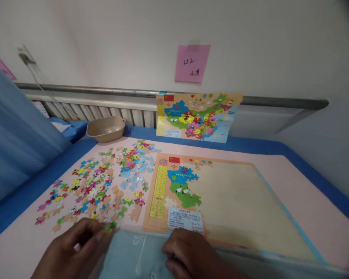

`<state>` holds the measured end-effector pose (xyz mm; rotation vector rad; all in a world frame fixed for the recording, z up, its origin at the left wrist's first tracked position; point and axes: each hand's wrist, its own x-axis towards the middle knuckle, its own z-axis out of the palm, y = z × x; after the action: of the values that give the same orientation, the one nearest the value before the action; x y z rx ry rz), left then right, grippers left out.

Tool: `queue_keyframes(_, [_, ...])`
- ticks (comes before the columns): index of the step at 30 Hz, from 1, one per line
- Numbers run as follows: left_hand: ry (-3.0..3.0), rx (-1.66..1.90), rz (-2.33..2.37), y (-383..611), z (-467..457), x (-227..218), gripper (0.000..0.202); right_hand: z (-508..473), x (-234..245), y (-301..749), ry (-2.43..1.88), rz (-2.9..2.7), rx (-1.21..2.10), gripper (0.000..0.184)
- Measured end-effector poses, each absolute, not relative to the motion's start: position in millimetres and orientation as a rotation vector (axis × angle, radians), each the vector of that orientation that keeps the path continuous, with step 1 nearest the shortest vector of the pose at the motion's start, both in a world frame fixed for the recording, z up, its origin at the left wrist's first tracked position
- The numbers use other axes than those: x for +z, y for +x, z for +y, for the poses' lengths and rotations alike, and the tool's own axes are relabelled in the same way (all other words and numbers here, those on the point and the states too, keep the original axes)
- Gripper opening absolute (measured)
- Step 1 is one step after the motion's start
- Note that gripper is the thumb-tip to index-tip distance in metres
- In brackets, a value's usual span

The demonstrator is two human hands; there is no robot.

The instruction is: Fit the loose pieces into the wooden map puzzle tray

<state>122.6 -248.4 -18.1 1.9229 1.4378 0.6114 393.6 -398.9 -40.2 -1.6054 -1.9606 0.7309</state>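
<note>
My left hand [75, 250] is at the near edge, fingers pinched on a small green puzzle piece [110, 226] beside the scattered pile of loose pieces [101, 186]. My right hand [189, 252] rests curled, knuckles up, just below the puzzle board [235, 201]; nothing shows in it. The board holds a partly built map at its left side, with blue and green regions [184, 186]. The rest of the board is bare tan. A finished reference map picture [197, 116] leans against the rail at the back.
A beige bowl [106, 129] sits at the back left. A pink note [192, 63] is stuck on the wall. A light blue cloth [133, 254] lies between my hands. The pink mat [308, 217] lies on a blue surface.
</note>
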Motion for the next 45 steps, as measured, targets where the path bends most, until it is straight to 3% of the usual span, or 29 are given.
queue_keyframes(9, [1.427,0.475,1.018,203,-255,8,0.021,-396,-32,396,-1.557,-1.607,0.777,0.013])
queue_keyframes(21, [1.378,0.411,0.863,219,-288,0,0.024,-397,-29,391,-1.471,-1.319,0.916,0.011])
queue_keyframes(29, [1.375,0.399,0.699,219,-290,-3,0.020,-392,-41,389,-1.408,-1.000,1.215,0.011])
queue_keyframes(33, [1.435,0.414,0.676,218,-290,-12,0.023,-391,-35,392,-1.424,-1.052,1.181,0.012])
queue_keyframes(38, [1.576,0.414,0.637,209,-286,-21,0.013,-396,-35,396,-1.458,-1.278,0.973,0.009])
queue_keyframes(45, [2.266,0.583,0.335,209,-273,-14,0.018,-397,-31,395,-1.426,-1.218,1.063,0.010])
